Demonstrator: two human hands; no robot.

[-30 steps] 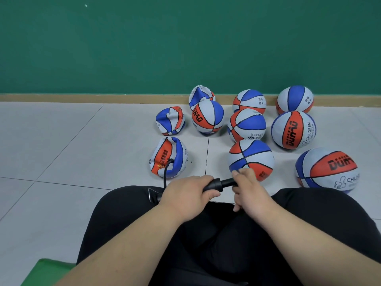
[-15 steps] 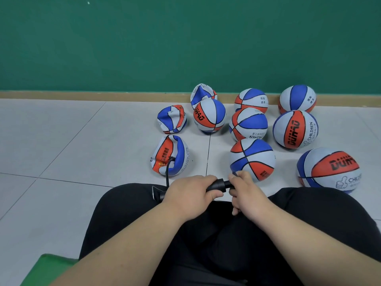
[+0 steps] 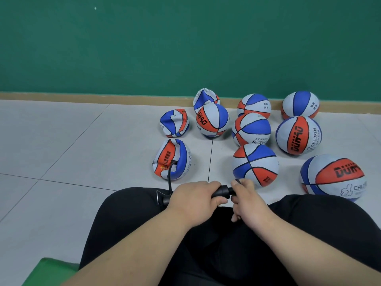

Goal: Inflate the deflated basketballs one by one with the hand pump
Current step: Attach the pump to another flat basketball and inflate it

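On the lap, against black trousers, the pump lay crosswise. The left hand was curled round its barrel and the right hand was closed on the handle, with only a short stretch of pump showing between them, so the handle looked nearly pushed home. A green pad showed at the lower left.

From the pump's left end the hose rose to the flat ball, which sat on the floor just past the left knee, caved in and held by nothing. The hose ended at a dark fitting on its skin; the needle itself was too small to see.

To the right stood two round balls, one near and one at the frame edge. Farther off were two more crumpled balls and five full ones, the last row against the wall.

The main risk was probably the hose: a hard stroke could drag the loose ball or pull the needle out, since the slack looked short. A sideways tug might also bend the needle in the valve. With the hands this close, a full push could pinch the right fingers against the barrel. The pump, braced only on the thighs, could slip.
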